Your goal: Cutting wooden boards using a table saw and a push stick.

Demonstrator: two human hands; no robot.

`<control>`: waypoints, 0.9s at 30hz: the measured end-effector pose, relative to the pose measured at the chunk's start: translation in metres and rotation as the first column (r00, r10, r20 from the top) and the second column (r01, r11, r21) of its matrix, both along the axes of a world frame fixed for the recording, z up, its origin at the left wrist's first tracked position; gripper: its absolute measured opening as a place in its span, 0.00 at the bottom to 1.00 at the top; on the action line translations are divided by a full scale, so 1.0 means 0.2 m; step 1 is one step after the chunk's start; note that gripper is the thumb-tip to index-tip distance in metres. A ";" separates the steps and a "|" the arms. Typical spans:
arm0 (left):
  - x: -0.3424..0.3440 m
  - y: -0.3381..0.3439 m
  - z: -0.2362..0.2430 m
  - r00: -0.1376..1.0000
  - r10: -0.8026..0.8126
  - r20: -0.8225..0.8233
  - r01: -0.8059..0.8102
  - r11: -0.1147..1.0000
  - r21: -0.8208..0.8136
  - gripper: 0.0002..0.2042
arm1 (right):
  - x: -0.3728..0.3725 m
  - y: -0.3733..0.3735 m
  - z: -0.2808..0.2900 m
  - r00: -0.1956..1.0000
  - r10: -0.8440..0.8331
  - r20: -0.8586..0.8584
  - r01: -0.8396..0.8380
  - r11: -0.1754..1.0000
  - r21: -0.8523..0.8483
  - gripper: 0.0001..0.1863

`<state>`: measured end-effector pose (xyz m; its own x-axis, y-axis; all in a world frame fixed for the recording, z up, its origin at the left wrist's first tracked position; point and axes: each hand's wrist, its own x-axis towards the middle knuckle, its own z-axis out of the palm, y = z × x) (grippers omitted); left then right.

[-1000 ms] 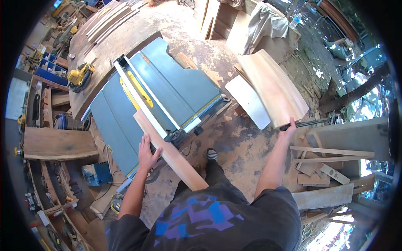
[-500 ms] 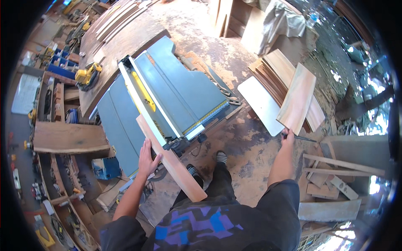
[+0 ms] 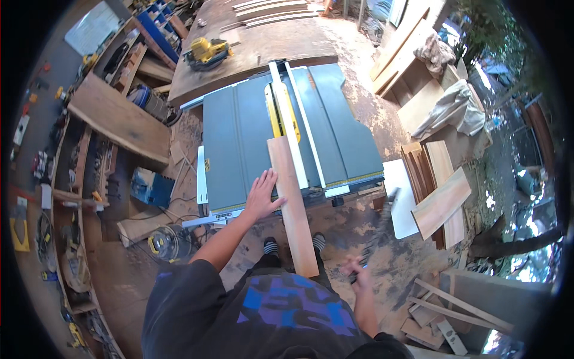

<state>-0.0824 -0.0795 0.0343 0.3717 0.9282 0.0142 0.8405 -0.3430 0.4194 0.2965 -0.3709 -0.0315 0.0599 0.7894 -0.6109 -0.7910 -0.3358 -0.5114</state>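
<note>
Beyond the wooden counter (image 3: 287,42) on the far side, nothing is in our reach; our view has swung so the table saw (image 3: 239,137) stands nearly straight ahead. Right of it, a stack of boards (image 3: 441,155) lies near a white panel. Our plank (image 3: 292,209) lies left of the white fence, near end jutting toward us. A loose board (image 3: 442,203) slants across the stack; our right hand (image 3: 359,276) has left it, fingers clenched around a blurred dark stick (image 3: 366,256). So only our left hand (image 3: 263,194) seems to steady the plank, fingers spread, grasping nothing.
</note>
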 end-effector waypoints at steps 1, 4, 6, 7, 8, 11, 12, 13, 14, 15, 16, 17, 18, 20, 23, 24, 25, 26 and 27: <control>-0.02 0.00 -0.02 1.000 0.018 0.016 -0.018 1.000 0.003 0.47 | -0.15 -0.02 0.11 0.999 0.037 -0.033 -0.039 0.997 -0.062 0.07; -0.03 0.01 -0.06 0.999 -0.022 0.031 0.021 0.998 0.053 0.48 | -0.42 -0.11 0.20 0.993 0.103 -0.050 -0.108 0.988 -0.109 0.09; -0.05 0.00 -0.05 0.999 -0.019 0.047 0.017 0.999 0.049 0.48 | -0.51 -0.13 0.23 0.990 0.141 0.001 -0.140 0.981 -0.132 0.12; -0.06 0.00 -0.04 0.998 -0.022 0.053 0.019 0.999 0.051 0.48 | -0.54 -0.13 0.21 0.989 0.149 0.006 -0.146 0.980 -0.134 0.12; -0.07 0.00 -0.04 0.998 -0.020 0.059 0.017 0.999 0.049 0.48 | -0.57 -0.13 0.17 0.979 0.168 0.114 -0.148 0.976 -0.159 0.13; -0.09 0.01 -0.05 0.997 -0.026 0.073 0.022 0.998 0.058 0.48 | -0.62 -0.12 0.08 0.958 0.140 0.251 -0.102 0.983 -0.155 0.13; -0.10 0.01 -0.05 0.996 -0.025 0.080 0.021 0.998 0.051 0.48 | -0.63 -0.11 0.06 0.956 0.089 0.279 -0.057 0.991 -0.123 0.14; -0.10 0.02 -0.06 0.996 -0.026 0.088 0.022 0.999 0.045 0.48 | -0.62 -0.10 0.01 0.956 0.090 0.280 -0.056 0.991 -0.125 0.14; -0.10 0.02 -0.07 0.996 -0.029 0.090 0.025 0.999 0.038 0.48 | -0.61 -0.10 -0.04 0.968 0.060 0.243 -0.045 0.997 -0.066 0.15; -0.10 0.03 -0.07 0.996 -0.031 0.086 0.028 0.999 0.032 0.49 | -0.60 -0.13 -0.08 0.978 0.033 0.204 -0.032 0.999 -0.008 0.15; -0.10 0.04 -0.08 0.997 -0.025 0.078 0.023 0.999 0.027 0.49 | -0.64 -0.10 -0.07 0.954 -0.005 0.301 0.024 0.998 -0.061 0.16; -0.11 0.05 -0.08 0.997 -0.024 0.079 0.023 1.000 0.021 0.49 | -0.65 -0.08 -0.07 0.953 -0.003 0.302 0.024 0.998 -0.066 0.16; -0.11 0.07 -0.08 0.997 -0.022 0.071 0.020 0.999 0.027 0.49 | -0.65 -0.07 -0.07 0.956 -0.015 0.294 0.034 0.998 -0.060 0.16; -0.12 0.07 -0.08 0.998 -0.014 0.059 0.012 1.000 0.022 0.50 | -0.69 0.00 0.03 0.941 -0.003 0.338 0.049 0.991 -0.127 0.17; -0.09 0.07 -0.09 0.997 0.036 0.074 -0.042 0.996 0.075 0.46 | -0.71 0.04 0.09 0.923 0.043 0.381 0.044 0.976 -0.215 0.17; -0.08 0.05 -0.10 0.984 0.045 0.175 -0.058 0.996 0.070 0.44 | -0.70 0.04 0.10 0.926 0.054 0.375 0.033 0.974 -0.223 0.17; -0.08 0.03 -0.13 0.960 0.059 0.273 -0.079 0.995 0.064 0.41 | -0.70 0.06 0.12 0.925 0.059 0.374 0.028 0.974 -0.223 0.17; -0.07 0.00 -0.16 0.960 0.068 0.272 -0.088 0.994 0.065 0.41 | -0.71 0.07 0.14 0.924 0.079 0.374 0.020 0.967 -0.255 0.17; -0.06 -0.04 -0.18 0.945 0.102 0.310 -0.126 0.990 0.057 0.39 | -0.72 0.08 0.16 0.922 0.100 0.374 0.012 0.958 -0.286 0.17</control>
